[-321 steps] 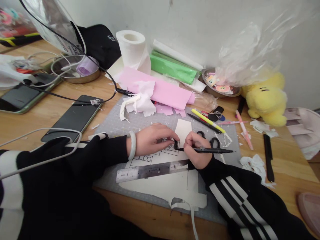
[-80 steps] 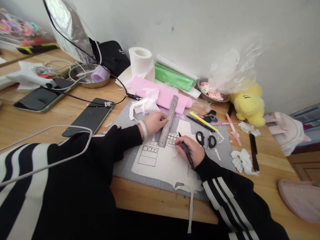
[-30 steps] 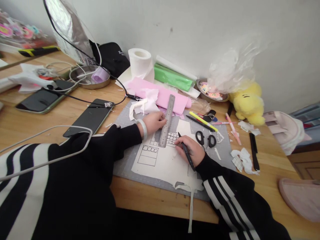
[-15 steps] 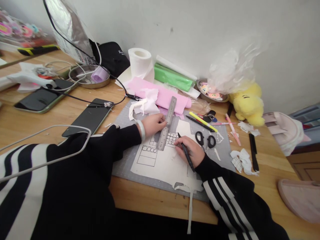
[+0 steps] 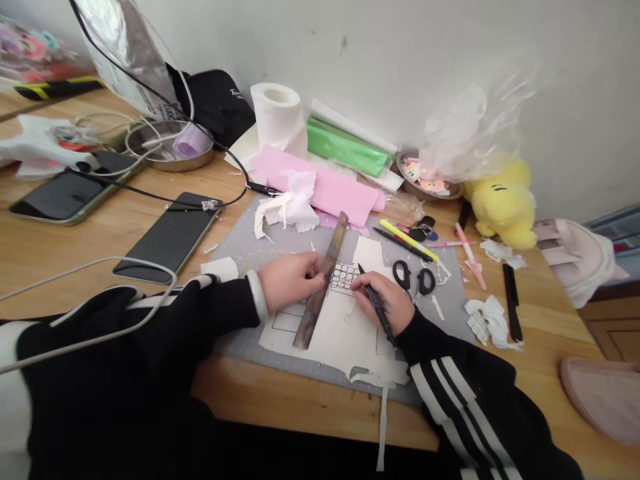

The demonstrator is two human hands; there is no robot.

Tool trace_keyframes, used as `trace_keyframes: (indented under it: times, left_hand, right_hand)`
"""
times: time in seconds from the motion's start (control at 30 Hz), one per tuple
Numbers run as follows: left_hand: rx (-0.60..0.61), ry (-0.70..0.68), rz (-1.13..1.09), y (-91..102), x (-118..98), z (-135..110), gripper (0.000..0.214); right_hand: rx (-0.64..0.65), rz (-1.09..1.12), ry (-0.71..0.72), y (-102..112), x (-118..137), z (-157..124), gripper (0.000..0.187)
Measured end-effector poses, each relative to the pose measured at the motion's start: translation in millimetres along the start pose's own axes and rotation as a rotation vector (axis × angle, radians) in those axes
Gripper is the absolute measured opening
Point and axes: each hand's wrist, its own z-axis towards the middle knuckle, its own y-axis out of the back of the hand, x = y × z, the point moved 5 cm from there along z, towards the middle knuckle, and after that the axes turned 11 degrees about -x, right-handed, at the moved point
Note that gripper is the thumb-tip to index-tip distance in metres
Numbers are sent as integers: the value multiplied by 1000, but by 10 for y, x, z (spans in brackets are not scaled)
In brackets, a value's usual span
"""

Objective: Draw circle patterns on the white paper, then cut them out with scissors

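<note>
A cream sheet (image 5: pixel 345 330) with drawn boxes and small circles lies on a grey cutting mat (image 5: pixel 240 250). My left hand (image 5: pixel 290 281) grips a metal ruler (image 5: pixel 321 288) at its middle; the ruler lies slanted across the sheet, its far end reaching the mat. My right hand (image 5: pixel 383 300) pinches a black pen (image 5: pixel 376 305), tip down on the sheet beside the grid of circles, just right of the ruler.
Black scissors (image 5: pixel 414 277), pens and a yellow highlighter (image 5: pixel 409 240) lie right of the sheet. Pink paper (image 5: pixel 320 187), torn white scraps, a tissue roll (image 5: pixel 277 117) and green rolls sit behind. Two phones (image 5: pixel 167 235) and cables lie left, a yellow plush (image 5: pixel 505 203) right.
My left hand slid the ruler toward me, so it now crosses the lower left boxes of the sheet. The right hand and pen stayed near the grid of circles.
</note>
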Motion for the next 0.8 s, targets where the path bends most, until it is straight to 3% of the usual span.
trace_keyframes:
  times: [0.23, 0.33, 0.47, 0.63, 0.8]
  left_hand:
    - [228, 58, 32, -63, 3, -177, 10]
    - [228, 60, 48, -58, 6, -171, 10]
    - [137, 82, 68, -27, 22, -166, 10]
    - [177, 157, 25, -92, 41, -222, 11]
    - [258, 257, -23, -147, 78, -265, 17]
  right_hand:
    - [20, -9, -12, -27, -21, 9, 9]
    - [21, 5, -19, -38, -36, -5, 9]
    - [28, -1, -23, -36, -62, -21, 9]
    - [57, -18, -60, 7, 3, -28, 10]
    - [98, 214, -286, -12, 252, -118, 21]
